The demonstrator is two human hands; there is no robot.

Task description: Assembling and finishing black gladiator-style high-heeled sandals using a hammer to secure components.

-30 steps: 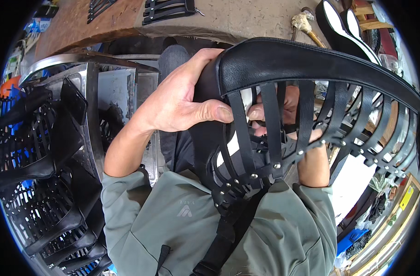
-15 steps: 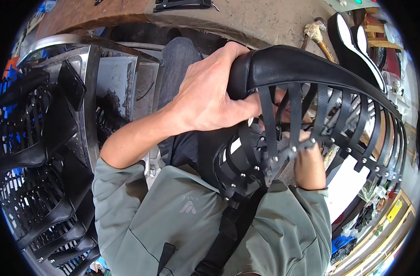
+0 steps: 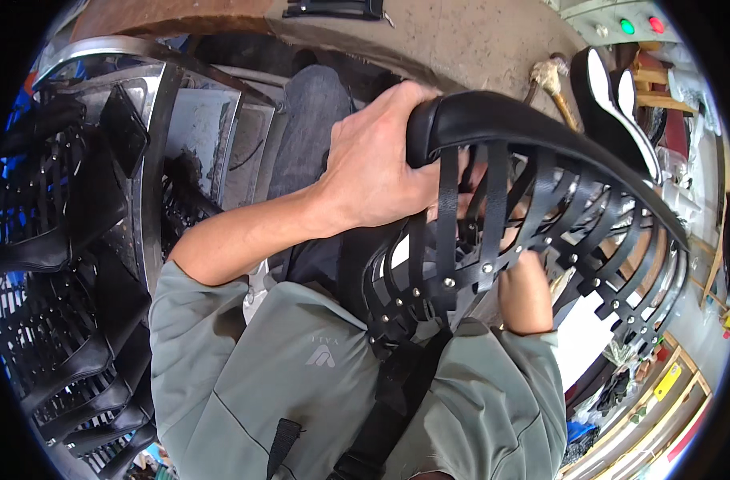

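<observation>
Across my front is a black leather piece with a thick, curved padded band (image 3: 533, 128). Many narrow black straps (image 3: 497, 192) hang from it, with silver rivets along their lower ends. My left hand (image 3: 377, 164) is closed around the band's left end, its thumb passing underneath behind the straps. Behind the straps is my right hand (image 3: 509, 237), reaching up from below; only bits of its skin show between them. What its fingers do is hidden. More riveted straps curve down against my shirt.
To the left, a metal rack (image 3: 159, 160) stands beside several similar black strapped pieces (image 3: 61, 352). Ahead is a worn workbench (image 3: 453, 48) with a hammer-like tool (image 3: 550, 78). Black-and-white shoe-shaped pieces (image 3: 601, 88) stand at its right. A white sheet (image 3: 581, 336) lies lower right.
The strapped piece has tilted a little, its right end and riveted strap ends swinging left and down. My left hand keeps its hold on the band. The whole view has shifted slightly.
</observation>
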